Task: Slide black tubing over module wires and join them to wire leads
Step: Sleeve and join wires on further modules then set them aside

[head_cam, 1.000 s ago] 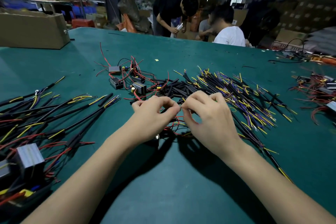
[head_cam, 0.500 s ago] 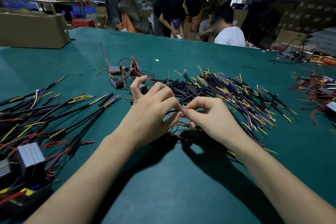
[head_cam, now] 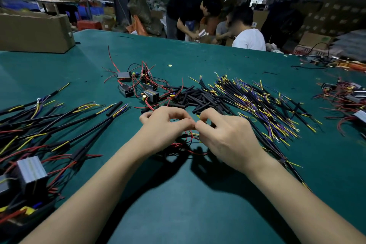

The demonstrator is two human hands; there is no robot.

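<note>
Both hands hover just above the desk (head_cam: 178,214), fingertips meeting: the left hand (head_cam: 164,127) and right hand (head_cam: 227,136) each pinch thin wires (head_cam: 190,140) between curled fingers. The joint itself is hidden behind them; tubing (head_cam: 196,99) lies just beyond
</note>
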